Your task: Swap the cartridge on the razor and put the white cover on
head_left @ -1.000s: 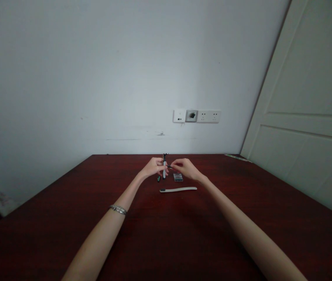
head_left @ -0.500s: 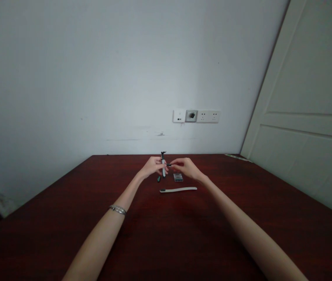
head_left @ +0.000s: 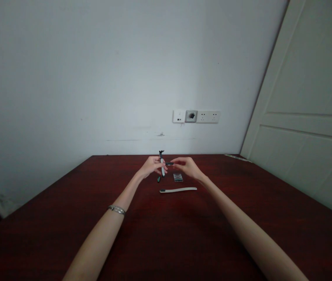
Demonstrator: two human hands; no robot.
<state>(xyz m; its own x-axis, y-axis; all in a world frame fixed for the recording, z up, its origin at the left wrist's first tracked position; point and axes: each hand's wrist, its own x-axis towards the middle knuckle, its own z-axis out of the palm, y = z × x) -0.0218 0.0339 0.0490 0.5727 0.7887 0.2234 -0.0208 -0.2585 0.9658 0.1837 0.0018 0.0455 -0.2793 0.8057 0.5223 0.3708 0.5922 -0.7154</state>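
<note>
My left hand [head_left: 151,167] is closed around a white-and-black razor handle [head_left: 162,168], held upright with its black forked head pointing up. Between the fingertips of my right hand [head_left: 186,167] is a small dark bar [head_left: 169,164], perhaps a blade cartridge, lying level just right of the handle. Whether its left end touches my left fingers I cannot tell. Below my hands, a small dark piece [head_left: 158,179] lies on the table, and a clear flat case [head_left: 178,178] sits to its right. Closer to me rests a long, thin white strip with a dark left end [head_left: 178,190].
The dark red wooden table [head_left: 166,234] meets a white wall [head_left: 125,78] at its far edge. Sockets [head_left: 208,116] are set in the wall. A pale panelled door [head_left: 306,156] stands on the right, with a thin strip [head_left: 238,158] near the table's back right corner.
The razor handle has shifted slightly left with my left hand. More of the dark bar in my right fingers now shows, with a wider gap between it and the handle.
</note>
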